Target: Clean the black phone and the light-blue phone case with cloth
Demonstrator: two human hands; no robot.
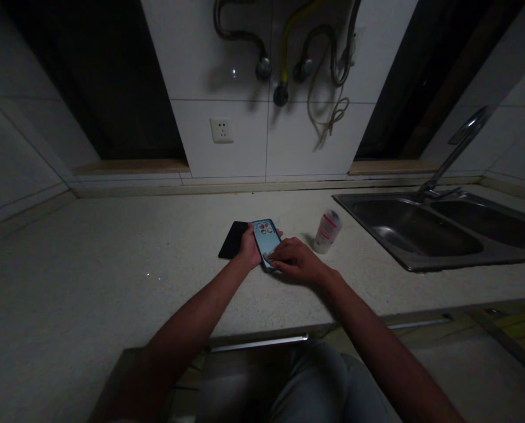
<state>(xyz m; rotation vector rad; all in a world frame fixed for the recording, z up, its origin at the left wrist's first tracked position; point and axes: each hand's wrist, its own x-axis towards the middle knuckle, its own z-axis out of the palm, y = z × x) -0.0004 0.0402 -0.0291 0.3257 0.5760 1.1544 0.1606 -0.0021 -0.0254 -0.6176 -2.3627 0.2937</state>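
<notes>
A phone in a dark-edged case (266,237) has its light blue face up, with several small round colored spots near its top end. My left hand (248,249) is closed around it from the left side, fingertips showing past the right edge. The fingers of my right hand (295,258) are pinched together over the phone's lower end, at a small greyish piece (267,257) too small to name. Partly behind my left hand, a flat black phone-like slab (232,240) lies on the counter. To the right of my right hand stands a clear plastic cup (328,231) with pink-red markings.
The pale countertop (178,235) runs along a tiled wall with a socket (221,131). Hoses and valves (281,93) hang above it. At the right is a double steel sink (403,220) with a tall faucet (454,150). A metal handle (260,343) lies below the front edge.
</notes>
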